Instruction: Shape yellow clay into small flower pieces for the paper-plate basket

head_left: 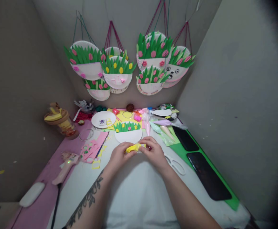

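Both my hands meet over the middle of the white table [134, 187]. My left hand [118, 155] and my right hand [153, 151] are closed together on a small piece of yellow foam [133, 148], pinching it from either side. Just beyond my fingers lies a half paper plate craft [127, 132] with green foam grass and small pink and yellow flowers on it.
White scissors [175, 163] lie right of my right hand. A pink glue gun [66, 168] and pink foam scraps [92, 149] lie at left. Pastel cone bags [164, 128], a paper plate [103, 119] and a jar [60, 122] stand farther back. Finished plate crafts [117, 71] hang on the wall.
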Demonstrator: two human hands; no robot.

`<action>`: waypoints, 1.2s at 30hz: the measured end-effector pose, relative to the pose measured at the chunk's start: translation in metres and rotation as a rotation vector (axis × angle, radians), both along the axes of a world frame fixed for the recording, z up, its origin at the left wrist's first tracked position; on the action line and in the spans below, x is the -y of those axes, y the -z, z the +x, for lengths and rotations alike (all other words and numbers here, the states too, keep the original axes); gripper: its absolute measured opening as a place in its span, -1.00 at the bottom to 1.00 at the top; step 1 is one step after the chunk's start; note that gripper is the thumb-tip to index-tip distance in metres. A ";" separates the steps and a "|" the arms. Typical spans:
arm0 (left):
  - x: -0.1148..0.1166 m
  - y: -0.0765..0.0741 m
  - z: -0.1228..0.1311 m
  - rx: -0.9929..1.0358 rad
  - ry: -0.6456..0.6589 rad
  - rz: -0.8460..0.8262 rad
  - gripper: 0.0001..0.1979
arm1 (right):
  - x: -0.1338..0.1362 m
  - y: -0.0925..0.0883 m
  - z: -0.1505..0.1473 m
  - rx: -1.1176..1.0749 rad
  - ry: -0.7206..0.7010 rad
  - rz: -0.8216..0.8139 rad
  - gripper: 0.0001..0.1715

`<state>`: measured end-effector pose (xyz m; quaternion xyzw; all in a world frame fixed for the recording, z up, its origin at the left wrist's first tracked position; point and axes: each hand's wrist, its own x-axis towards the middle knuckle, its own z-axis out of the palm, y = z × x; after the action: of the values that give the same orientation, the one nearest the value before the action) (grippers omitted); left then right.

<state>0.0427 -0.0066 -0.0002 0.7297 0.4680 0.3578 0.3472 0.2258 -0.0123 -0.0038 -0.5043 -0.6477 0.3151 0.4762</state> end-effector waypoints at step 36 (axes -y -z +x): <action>0.005 0.002 0.028 1.328 -0.080 -0.930 -0.71 | 0.019 0.011 -0.042 0.377 0.087 0.412 -0.82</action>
<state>0.0710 -0.0116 -0.0020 0.1289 0.2906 0.4975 0.8071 0.1834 -0.0316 -0.0150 -0.4740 -0.7531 0.0566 0.4528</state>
